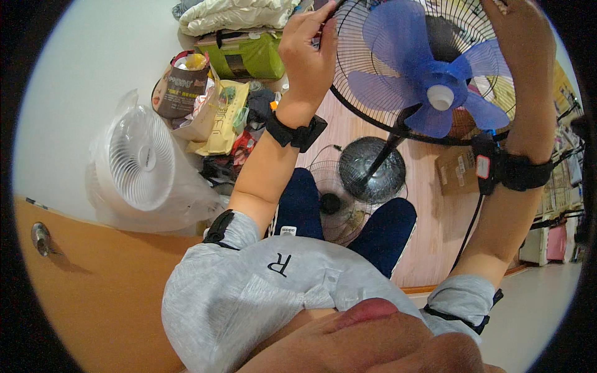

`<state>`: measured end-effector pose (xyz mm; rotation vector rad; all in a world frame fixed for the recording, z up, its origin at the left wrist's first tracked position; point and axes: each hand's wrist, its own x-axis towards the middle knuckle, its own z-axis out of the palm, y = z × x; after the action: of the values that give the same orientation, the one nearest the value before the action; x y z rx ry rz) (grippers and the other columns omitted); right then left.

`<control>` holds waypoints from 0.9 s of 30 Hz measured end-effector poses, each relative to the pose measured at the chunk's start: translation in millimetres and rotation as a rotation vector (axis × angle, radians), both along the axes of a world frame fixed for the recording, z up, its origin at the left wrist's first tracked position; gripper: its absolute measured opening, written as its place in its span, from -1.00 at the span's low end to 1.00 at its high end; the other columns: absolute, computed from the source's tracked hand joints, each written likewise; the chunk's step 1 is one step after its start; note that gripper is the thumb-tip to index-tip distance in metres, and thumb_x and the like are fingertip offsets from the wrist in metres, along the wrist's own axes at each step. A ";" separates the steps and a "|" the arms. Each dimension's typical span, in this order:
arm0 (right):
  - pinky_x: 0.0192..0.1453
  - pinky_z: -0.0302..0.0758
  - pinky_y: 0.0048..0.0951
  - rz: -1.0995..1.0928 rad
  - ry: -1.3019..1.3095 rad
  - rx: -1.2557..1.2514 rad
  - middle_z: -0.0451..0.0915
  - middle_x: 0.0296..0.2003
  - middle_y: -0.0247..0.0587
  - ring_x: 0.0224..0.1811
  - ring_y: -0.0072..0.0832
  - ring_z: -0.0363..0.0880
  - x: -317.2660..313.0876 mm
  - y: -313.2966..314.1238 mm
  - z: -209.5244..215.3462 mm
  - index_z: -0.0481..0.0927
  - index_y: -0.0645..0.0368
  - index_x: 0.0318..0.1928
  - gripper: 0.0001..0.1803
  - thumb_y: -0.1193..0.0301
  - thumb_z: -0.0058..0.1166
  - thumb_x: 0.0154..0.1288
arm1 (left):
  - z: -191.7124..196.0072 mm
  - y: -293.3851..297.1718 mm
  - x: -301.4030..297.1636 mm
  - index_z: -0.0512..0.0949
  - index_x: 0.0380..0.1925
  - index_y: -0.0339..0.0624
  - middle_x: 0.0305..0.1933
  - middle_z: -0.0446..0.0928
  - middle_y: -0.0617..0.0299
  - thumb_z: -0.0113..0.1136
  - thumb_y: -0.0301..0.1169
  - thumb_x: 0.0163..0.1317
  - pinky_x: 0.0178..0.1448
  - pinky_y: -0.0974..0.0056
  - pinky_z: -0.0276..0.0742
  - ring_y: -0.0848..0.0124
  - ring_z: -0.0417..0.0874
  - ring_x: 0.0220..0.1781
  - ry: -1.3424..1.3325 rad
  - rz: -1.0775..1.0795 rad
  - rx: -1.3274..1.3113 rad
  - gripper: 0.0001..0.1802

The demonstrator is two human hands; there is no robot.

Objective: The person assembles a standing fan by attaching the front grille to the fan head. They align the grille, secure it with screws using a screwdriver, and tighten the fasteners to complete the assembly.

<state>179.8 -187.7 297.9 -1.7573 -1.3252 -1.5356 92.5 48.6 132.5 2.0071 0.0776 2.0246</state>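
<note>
A standing fan tilts up in front of me, its blue blades (398, 31) bare at the front and a pale hub cap (440, 97) at their centre. The black wire fan grille (357, 102) stands behind the blades. My left hand (309, 53) has its fingers curled round the grille's upper left rim. At the upper right, my right hand (513, 15) is bent at the grille's rim, partly cut off by the picture's edge. Between my knees lies a loose round wire guard with a black centre (329, 203), beside the dark round fan base (379, 165).
On the left stands a white fan (146, 158) wrapped in clear plastic. Bags and packages (227, 118) are heaped beyond it, near a green storage bag (261, 56). A cardboard box (456, 171) sits on the floor to the right. Shelving (559, 186) lines the far right.
</note>
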 end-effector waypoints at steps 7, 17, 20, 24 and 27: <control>-0.08 0.61 -0.20 -0.119 -0.033 -0.055 0.64 -0.14 -0.11 -0.20 -0.18 0.70 16.0 -1.5 0.2 0.79 0.15 -0.20 -0.86 0.43 0.33 0.23 | 21.7 -5.1 9.0 0.76 -0.08 -0.07 -0.19 0.71 0.10 0.34 -0.45 0.27 -0.01 0.11 0.55 0.08 0.68 -0.13 -0.057 -0.021 0.006 -0.77; -0.05 0.68 -0.25 -0.151 -0.065 -0.040 0.70 0.04 -0.43 -0.08 -0.28 0.76 56.1 -4.0 -2.4 0.82 -0.21 -0.07 -0.80 0.16 0.28 0.36 | 37.6 -2.5 14.9 0.77 -0.06 -0.04 -0.17 0.71 0.16 0.36 -0.42 0.26 -0.03 0.11 0.56 0.14 0.68 -0.13 -0.102 0.043 0.156 -0.76; -0.04 0.67 -0.23 -0.137 -0.056 -0.071 0.69 0.05 -0.37 -0.09 -0.25 0.76 50.3 -3.2 1.6 0.82 -0.18 -0.08 -0.80 0.17 0.28 0.36 | 65.1 -19.5 17.8 0.74 0.06 -0.07 -0.08 0.72 0.06 0.37 -0.36 0.29 0.11 0.10 0.56 0.11 0.68 -0.02 -0.059 -0.026 0.207 -0.67; 0.00 0.65 -0.20 -0.109 -0.045 -0.125 0.68 0.04 -0.28 -0.07 -0.20 0.75 36.7 -2.4 6.4 0.82 -0.14 -0.06 -0.78 0.17 0.28 0.36 | 105.1 -50.1 19.4 0.71 -0.04 -0.31 -0.12 0.69 0.00 0.29 -0.47 0.32 0.07 0.04 0.54 0.04 0.62 -0.07 -0.054 -0.206 0.274 -0.75; 0.00 0.62 -0.19 0.027 0.031 -0.048 0.65 -0.05 -0.08 -0.08 -0.10 0.71 29.3 -8.0 1.4 0.80 0.09 -0.10 -0.79 0.37 0.34 0.25 | 117.1 -67.2 20.6 0.72 -0.15 -0.31 -0.19 0.68 0.01 0.26 -0.52 0.28 0.06 0.02 0.54 0.01 0.63 -0.06 -0.019 -0.186 0.259 -0.82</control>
<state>209.1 -195.7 299.2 -1.7779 -1.3749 -1.4681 113.1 -18.5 249.6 2.0536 -0.3805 2.0194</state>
